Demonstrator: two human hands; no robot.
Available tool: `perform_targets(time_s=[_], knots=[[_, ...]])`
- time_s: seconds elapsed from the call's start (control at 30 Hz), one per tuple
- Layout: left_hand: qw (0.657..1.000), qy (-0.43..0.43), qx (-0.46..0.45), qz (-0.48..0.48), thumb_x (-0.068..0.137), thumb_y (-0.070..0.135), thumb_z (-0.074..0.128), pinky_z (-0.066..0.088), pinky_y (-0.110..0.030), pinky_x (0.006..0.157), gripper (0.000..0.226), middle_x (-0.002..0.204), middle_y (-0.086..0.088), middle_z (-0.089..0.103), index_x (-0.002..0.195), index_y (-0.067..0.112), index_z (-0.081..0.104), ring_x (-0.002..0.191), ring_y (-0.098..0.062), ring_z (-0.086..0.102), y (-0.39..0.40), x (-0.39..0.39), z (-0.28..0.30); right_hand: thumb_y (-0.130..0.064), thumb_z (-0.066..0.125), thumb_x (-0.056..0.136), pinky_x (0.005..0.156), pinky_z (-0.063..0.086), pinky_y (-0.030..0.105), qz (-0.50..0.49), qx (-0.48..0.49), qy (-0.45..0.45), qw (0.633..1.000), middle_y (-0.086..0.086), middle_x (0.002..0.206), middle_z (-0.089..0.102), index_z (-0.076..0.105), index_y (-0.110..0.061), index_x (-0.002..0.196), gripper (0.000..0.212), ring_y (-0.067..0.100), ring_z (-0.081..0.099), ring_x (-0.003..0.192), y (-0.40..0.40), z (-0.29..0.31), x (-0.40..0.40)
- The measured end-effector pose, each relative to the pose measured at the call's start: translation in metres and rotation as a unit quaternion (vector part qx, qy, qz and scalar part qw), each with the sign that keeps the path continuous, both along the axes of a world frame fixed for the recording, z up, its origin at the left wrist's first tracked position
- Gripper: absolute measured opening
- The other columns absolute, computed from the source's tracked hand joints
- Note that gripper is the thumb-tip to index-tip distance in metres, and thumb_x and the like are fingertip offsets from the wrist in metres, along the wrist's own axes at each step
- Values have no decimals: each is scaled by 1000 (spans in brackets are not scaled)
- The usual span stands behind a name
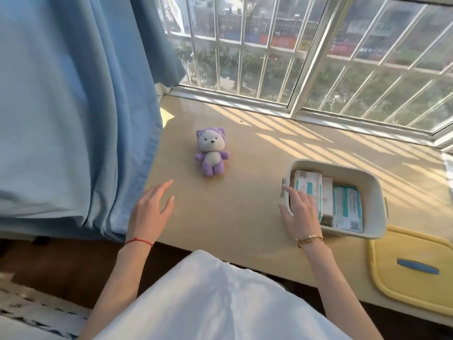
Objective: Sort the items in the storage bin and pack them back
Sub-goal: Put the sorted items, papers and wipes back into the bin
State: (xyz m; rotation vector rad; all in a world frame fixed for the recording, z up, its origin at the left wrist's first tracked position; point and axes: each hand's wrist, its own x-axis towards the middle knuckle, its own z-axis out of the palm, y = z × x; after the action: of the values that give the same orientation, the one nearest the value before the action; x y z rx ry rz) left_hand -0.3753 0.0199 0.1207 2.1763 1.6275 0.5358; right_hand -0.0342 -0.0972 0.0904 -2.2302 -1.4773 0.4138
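The boxes inside the storage bin carry teal and white printing and one shows a barcode at its near end, but none of the writing is sharp enough to read. They stand packed side by side on edge, filling the left and middle of the bin, with a pale pinkish box between two teal-marked ones.

The right hand reaches forward over the bin's near left corner. Its fingers are spread and nearly straight, the fingertips resting on the bin's left rim and on the tops of the leftmost boxes, the thumb out to the left over the sill; it grips nothing that can be seen. A gold bracelet circles that wrist. The left hand hovers palm down over the left part of the sill, fingers loosely extended and pointing away, holding nothing (a thin red string is tied at the wrist).

The bin is a cream plastic tub with rounded corners, sitting on the right side of the beige windowsill, well apart from a small purple and white plush bear that lies face up further left and further away. A yellow mat with a blue handle lies near right of the bin. A blue curtain hangs at left.
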Motion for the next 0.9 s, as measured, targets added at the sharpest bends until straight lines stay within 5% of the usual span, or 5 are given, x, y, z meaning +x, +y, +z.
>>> perform_targets(time_s=[0.47,0.63,0.8,0.9], knots=[[995,14,-72,-66,93,25,58,51,-42,92,38,120,-3,63,131,23,56,111,-24,59,149,-61,-26,-20,62,90,97,35,33,-51,-45,71,995,11,123,57,47,-18,138,50,31,49,115,155,-34,-86],[994,-4,-87,-72,89,13,64,50,-38,86,37,107,-8,65,125,15,60,99,-29,63,201,-27,-68,-22,64,89,100,35,37,-63,-87,123,987,17,122,56,45,-16,139,54,34,48,117,217,-82,-72],[993,5,-98,-65,89,39,46,52,-41,86,45,110,-4,64,130,23,56,102,-26,61,241,-4,-110,-36,67,87,97,38,38,-65,-151,171,972,19,126,56,41,-21,141,61,37,50,118,274,-147,-62],[995,0,-90,-48,91,27,55,51,-40,86,38,111,-5,64,128,20,58,102,-27,61,253,1,-133,-39,72,83,93,42,38,-53,-160,232,958,14,122,57,41,-27,139,65,32,51,115,300,-183,-62]])
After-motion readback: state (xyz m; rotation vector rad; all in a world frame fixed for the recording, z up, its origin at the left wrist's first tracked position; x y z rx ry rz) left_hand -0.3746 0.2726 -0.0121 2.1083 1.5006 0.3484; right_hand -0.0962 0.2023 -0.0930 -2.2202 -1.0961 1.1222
